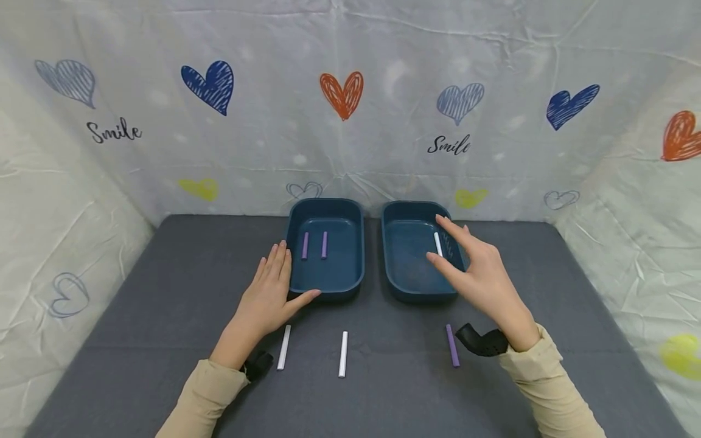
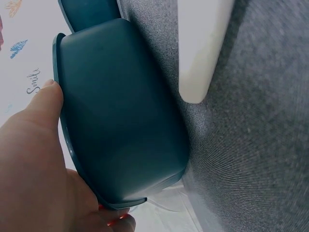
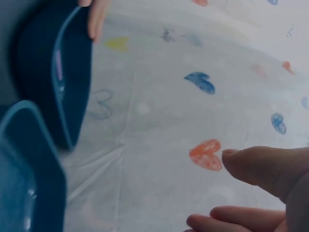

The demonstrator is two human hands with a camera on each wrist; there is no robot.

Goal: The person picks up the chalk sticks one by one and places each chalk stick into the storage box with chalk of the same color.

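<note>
My left hand (image 1: pixel 267 299) rests against the left blue tray (image 1: pixel 335 277), its straight fingers along the left side and the thumb at the front rim. Two purple chalk sticks (image 1: pixel 324 245) lie inside that tray. Above the right side of the right blue tray (image 1: pixel 408 277) is my right hand (image 1: pixel 482 274), thumb and fingers spread wide apart with nothing between them. A white chalk stick (image 1: pixel 438 243) in this tray shows between thumb and fingers in the head view. In the right wrist view the right hand's thumb (image 3: pixel 258 166) stands apart from the fingers.
On the grey cloth (image 1: pixel 394 389) before the trays lie two white chalk sticks, a left one (image 1: pixel 283 347) and a middle one (image 1: pixel 342 354). A purple chalk stick (image 1: pixel 452 345) lies at the right, near the right wrist's black camera mount (image 1: pixel 482 340). A heart-printed curtain (image 1: pixel 394 121) hangs behind.
</note>
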